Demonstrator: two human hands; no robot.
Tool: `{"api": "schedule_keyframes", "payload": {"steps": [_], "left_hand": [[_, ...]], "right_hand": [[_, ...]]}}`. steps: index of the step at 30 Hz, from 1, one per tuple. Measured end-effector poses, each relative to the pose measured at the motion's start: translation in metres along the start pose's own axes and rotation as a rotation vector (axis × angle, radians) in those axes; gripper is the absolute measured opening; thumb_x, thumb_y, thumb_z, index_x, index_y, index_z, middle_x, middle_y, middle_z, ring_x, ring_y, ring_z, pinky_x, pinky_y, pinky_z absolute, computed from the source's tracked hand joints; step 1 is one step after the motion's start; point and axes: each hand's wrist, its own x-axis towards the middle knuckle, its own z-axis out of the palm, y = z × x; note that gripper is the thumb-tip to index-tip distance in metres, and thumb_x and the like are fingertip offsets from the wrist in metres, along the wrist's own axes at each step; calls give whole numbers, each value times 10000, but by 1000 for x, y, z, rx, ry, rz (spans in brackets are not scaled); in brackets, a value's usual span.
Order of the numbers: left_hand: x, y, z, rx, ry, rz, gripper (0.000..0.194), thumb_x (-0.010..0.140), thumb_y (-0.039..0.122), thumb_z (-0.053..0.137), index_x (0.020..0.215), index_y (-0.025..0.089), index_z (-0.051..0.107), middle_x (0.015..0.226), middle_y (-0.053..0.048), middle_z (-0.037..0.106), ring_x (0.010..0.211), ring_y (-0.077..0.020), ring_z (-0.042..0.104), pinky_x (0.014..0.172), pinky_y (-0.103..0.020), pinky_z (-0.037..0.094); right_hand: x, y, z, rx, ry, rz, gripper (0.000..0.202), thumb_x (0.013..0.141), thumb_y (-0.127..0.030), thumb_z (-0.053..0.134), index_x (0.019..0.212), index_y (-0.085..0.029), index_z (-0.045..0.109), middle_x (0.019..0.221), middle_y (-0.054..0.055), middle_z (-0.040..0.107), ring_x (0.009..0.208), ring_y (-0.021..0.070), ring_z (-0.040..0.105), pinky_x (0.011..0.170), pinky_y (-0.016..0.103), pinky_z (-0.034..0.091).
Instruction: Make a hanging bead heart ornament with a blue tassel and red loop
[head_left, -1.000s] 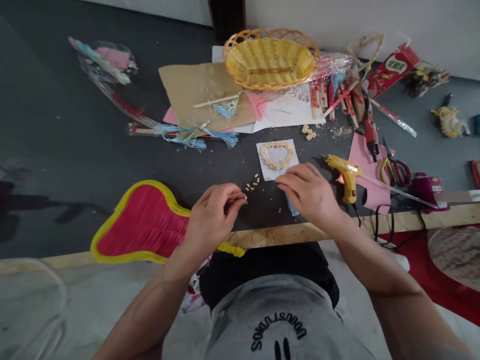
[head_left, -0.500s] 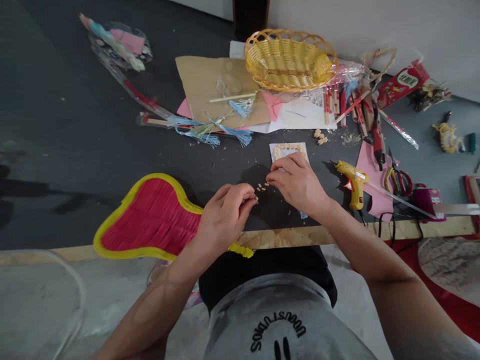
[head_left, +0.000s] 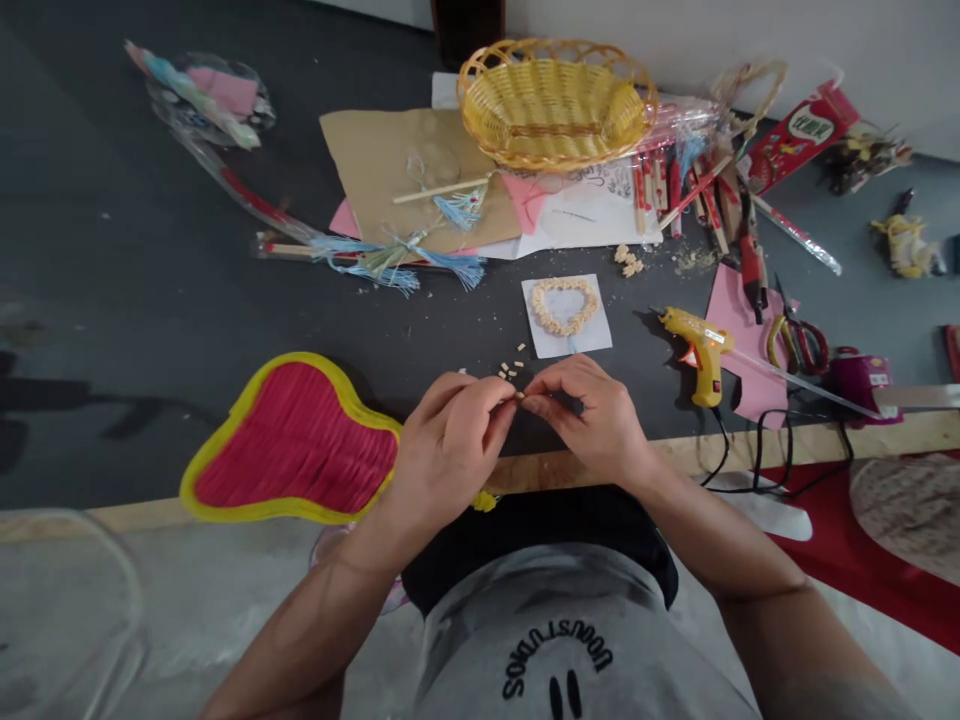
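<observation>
My left hand (head_left: 457,430) and my right hand (head_left: 589,405) meet fingertip to fingertip above the table's front edge. Both pinch at a tiny pale piece (head_left: 519,395), mostly covered by the fingers. Just beyond them, several small pale pieces (head_left: 512,370) lie on the dark tabletop. A white paper square (head_left: 589,343) behind my right hand carries a heart-shaped ring of beige bits (head_left: 538,308). Left of my left hand lies a red shape with a yellow border (head_left: 300,440).
A yellow glue gun (head_left: 705,365), scissors (head_left: 799,345) and pink paper (head_left: 754,395) lie to the right, with black cords over the front edge. Farther back are a wicker basket (head_left: 555,110), brown paper (head_left: 375,155), blue tassels (head_left: 450,265) and red-wrapped sticks (head_left: 712,215).
My right hand has moved left and toward me, away from the paper square, and now meets my left hand. The heart-shaped ring is uncovered. The view has shifted slightly.
</observation>
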Motion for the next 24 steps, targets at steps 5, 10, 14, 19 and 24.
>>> {"api": "schedule_keyframes", "payload": {"steps": [5, 10, 14, 19, 24], "left_hand": [[0, 5, 0, -4, 3, 24, 226, 875, 101, 653, 1061, 210, 586, 867, -32, 742, 789, -180, 691, 741, -318, 590], [-2, 5, -1, -9, -21, 65, 280, 870, 105, 657, 1114, 222, 587, 888, -40, 744, 821, -187, 694, 755, -328, 594], [0, 5, 1, -8, -39, 71, 222, 891, 128, 640, 1085, 231, 603, 888, -37, 745, 811, -183, 698, 750, -331, 592], [9, 7, 7, -10, -103, -18, 75, 917, 175, 621, 971, 226, 629, 850, -23, 742, 809, -172, 701, 769, -317, 580], [21, 4, 14, -12, -184, -68, 61, 898, 177, 643, 910, 233, 624, 817, -6, 730, 800, -168, 692, 754, -289, 571]], "right_hand": [[-5, 1, -2, 14, 14, 3, 106, 916, -220, 655, 810, -222, 663, 822, 20, 724, 830, 174, 648, 798, 344, 503], [-8, 2, -4, 69, 2, 16, 111, 918, -220, 645, 811, -223, 674, 821, 20, 726, 816, 170, 646, 778, 337, 514], [-10, 3, -11, 96, 2, 35, 50, 901, -240, 677, 858, -237, 702, 867, 24, 740, 862, 179, 661, 829, 352, 527], [-18, 8, -21, 76, 38, 107, 124, 908, -248, 652, 1018, -240, 708, 1018, 57, 733, 913, 187, 667, 796, 339, 549], [-28, 17, -42, -115, 127, 64, 155, 954, -221, 554, 1034, -229, 686, 1023, 68, 718, 936, 199, 663, 820, 355, 543]]}}
